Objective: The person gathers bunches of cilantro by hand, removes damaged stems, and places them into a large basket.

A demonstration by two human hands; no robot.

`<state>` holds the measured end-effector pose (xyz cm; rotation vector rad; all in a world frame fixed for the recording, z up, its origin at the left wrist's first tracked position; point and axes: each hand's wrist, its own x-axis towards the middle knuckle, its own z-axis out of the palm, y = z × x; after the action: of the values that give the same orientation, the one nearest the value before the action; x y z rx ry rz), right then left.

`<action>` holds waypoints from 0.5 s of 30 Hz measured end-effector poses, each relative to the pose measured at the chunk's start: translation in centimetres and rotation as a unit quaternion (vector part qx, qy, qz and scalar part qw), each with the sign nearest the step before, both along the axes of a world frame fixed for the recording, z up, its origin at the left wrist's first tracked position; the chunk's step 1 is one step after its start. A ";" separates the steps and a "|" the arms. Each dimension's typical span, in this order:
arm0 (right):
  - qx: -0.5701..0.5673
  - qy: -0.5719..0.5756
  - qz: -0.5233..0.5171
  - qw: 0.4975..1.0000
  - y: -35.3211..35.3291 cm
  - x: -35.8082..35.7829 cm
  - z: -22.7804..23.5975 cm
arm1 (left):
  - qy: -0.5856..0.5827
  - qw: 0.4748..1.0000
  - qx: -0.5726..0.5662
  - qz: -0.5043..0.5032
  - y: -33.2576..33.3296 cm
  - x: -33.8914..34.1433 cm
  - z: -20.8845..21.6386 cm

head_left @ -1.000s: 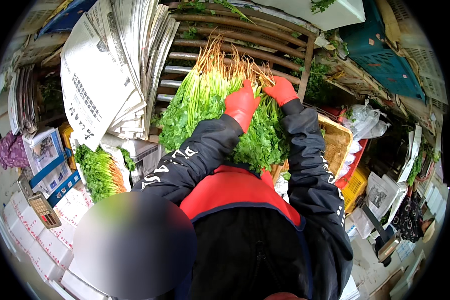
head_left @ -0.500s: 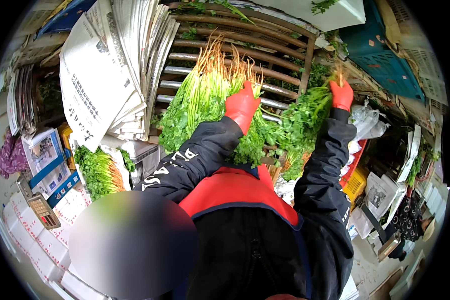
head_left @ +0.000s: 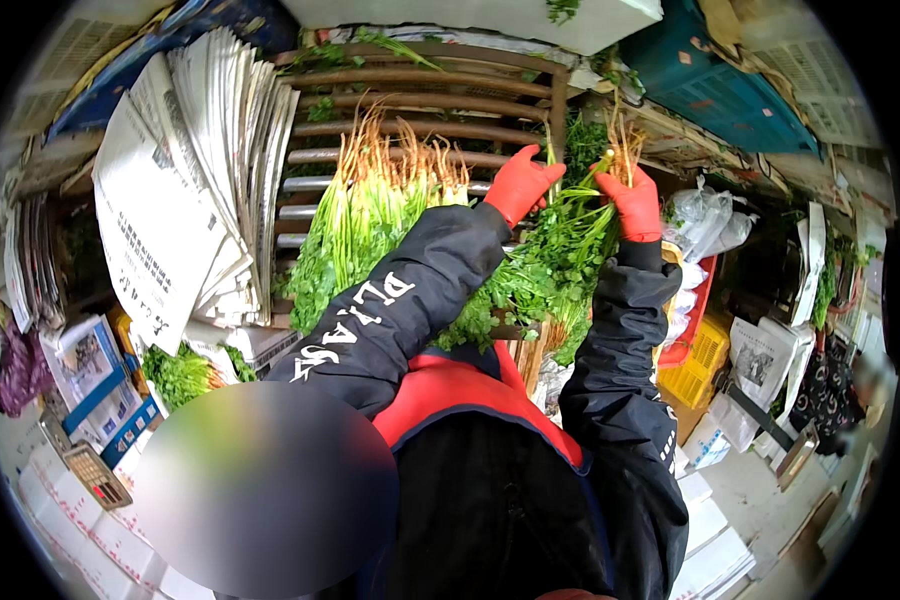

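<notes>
My left hand, in a red glove, pinches a thin coriander stem between thumb and fingers. To its right, my right hand, also red-gloved, is closed around a small bunch of coriander just below its brown roots. Leaves from that bunch hang down over more green leaves between my forearms. Left of my left hand, a large coriander pile lies with its roots pointing away from me. My left sleeve covers part of it.
Under the pile is a slatted metal rack. A thick stack of newspapers stands at its left. Far right is a teal crate; nearer are clear plastic bags and a yellow crate. A calculator lies at lower left.
My left hand has moved right, off the pile's edge and toward the right hand, and now pinches a stem. My right hand keeps its bunch. The whole view has shifted slightly.
</notes>
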<state>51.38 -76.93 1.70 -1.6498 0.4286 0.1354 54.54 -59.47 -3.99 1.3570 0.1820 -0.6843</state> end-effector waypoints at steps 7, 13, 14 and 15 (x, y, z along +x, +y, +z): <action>-0.285 -0.124 -0.148 0.939 -2.2 0.3 -1.9 | 0.020 0.996 -0.075 -0.037 -1.6 -1.9 -0.3; -0.105 -0.075 -0.170 0.977 -0.5 0.0 -2.4 | -0.239 0.967 0.080 -0.033 -4.1 -4.0 0.6; -0.090 -0.071 -0.177 0.977 -0.2 -0.1 -2.3 | -0.343 0.929 0.138 -0.028 -4.2 -4.0 0.8; -0.063 -0.064 -0.163 0.983 -0.2 -0.2 -2.1 | -0.412 0.886 0.207 -0.052 -4.2 -4.0 0.9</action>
<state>51.19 -77.13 -0.38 -1.6767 0.6110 -0.2459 50.56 -63.63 -3.06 1.9696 -0.4577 -0.0991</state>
